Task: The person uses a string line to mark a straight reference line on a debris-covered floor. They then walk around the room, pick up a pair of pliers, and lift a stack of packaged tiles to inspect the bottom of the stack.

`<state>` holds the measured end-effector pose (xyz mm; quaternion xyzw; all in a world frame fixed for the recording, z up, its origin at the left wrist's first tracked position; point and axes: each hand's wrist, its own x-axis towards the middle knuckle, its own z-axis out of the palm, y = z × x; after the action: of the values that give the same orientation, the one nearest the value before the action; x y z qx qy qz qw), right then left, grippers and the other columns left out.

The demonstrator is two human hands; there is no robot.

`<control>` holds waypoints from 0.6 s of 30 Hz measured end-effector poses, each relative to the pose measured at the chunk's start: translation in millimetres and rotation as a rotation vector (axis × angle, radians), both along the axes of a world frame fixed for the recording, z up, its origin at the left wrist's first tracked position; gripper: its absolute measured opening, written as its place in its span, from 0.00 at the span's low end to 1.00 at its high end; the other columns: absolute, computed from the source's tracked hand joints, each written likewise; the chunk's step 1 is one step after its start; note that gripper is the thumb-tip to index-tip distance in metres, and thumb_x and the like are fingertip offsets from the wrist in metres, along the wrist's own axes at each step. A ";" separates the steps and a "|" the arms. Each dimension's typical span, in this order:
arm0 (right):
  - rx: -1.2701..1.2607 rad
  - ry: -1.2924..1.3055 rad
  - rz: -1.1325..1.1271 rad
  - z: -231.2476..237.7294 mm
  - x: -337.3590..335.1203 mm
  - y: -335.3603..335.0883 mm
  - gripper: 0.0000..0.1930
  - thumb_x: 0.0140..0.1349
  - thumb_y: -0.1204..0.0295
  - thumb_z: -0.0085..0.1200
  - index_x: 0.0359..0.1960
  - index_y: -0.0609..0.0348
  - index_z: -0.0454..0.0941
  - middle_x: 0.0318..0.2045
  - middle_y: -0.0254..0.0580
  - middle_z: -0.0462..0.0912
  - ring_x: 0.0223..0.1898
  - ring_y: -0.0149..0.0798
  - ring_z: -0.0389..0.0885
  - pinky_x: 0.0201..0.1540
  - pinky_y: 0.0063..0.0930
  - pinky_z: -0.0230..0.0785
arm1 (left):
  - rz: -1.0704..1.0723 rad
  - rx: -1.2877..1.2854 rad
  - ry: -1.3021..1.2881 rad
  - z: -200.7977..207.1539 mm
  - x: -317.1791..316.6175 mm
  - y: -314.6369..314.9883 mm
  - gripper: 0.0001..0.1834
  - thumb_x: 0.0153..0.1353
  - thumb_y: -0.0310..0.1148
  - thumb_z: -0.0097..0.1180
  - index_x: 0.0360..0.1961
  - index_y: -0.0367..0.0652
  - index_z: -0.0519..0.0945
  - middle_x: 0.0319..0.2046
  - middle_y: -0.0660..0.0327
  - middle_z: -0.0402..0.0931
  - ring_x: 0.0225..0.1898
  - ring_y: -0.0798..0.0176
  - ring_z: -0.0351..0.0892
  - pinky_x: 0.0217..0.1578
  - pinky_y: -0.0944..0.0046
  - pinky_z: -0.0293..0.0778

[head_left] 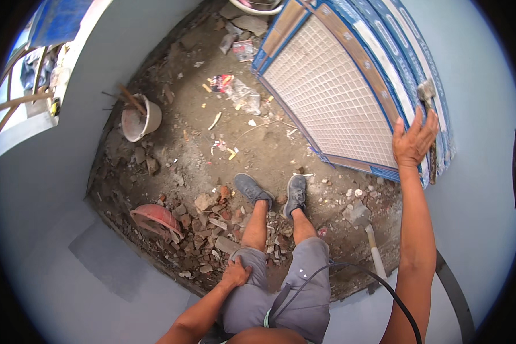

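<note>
My right hand lies with its fingers stretched out on the edges of stacked tiles in blue-and-white packaging, at the right. A hammer rests on the stack beside and partly under those fingers; its head shows beyond them and its handle runs back below the hand. No grip around the handle is visible. The front tile shows a pale ribbed back with brown cardboard edging. My left hand rests on my left knee over the grey shorts, thumb apart from the fingers, holding nothing.
A white bucket with sticks stands at the left. Near it, a red basin lies among broken bricks. A pale-handled tool lies by my right foot. Plastic litter is scattered ahead; grey walls surround the dirt floor.
</note>
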<state>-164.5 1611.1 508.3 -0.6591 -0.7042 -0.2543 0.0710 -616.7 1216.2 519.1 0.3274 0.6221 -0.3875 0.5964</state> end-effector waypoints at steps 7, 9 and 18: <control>-0.044 0.001 -0.079 -2.2 17.4 -17.5 0.30 0.61 0.52 0.49 0.60 0.56 0.65 0.61 0.55 0.59 0.67 0.57 0.54 0.68 0.56 0.48 | -0.108 -0.078 0.004 -5.3 -2.2 16.1 0.46 0.62 0.55 0.46 0.70 0.34 0.45 0.62 0.35 0.56 0.63 0.36 0.60 0.62 0.47 0.60; -0.051 -0.012 -0.102 -0.8 14.7 -17.7 0.30 0.61 0.51 0.48 0.60 0.56 0.66 0.61 0.55 0.59 0.67 0.57 0.53 0.68 0.56 0.48 | -0.127 -0.078 0.009 -9.8 -2.5 17.5 0.46 0.63 0.55 0.45 0.70 0.34 0.44 0.63 0.36 0.56 0.63 0.36 0.60 0.62 0.47 0.60; -0.081 0.106 -0.155 -5.2 22.1 -26.8 0.29 0.63 0.50 0.45 0.61 0.56 0.67 0.64 0.60 0.59 0.69 0.57 0.50 0.71 0.55 0.37 | -0.343 -0.006 0.043 -19.8 -14.1 -0.1 0.45 0.63 0.54 0.44 0.70 0.35 0.44 0.63 0.36 0.57 0.63 0.38 0.61 0.62 0.49 0.60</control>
<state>-142.5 1584.3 503.1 -0.7264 -0.6560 -0.1954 0.0616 -630.8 1216.0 499.3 0.4188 0.5685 -0.4923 0.5090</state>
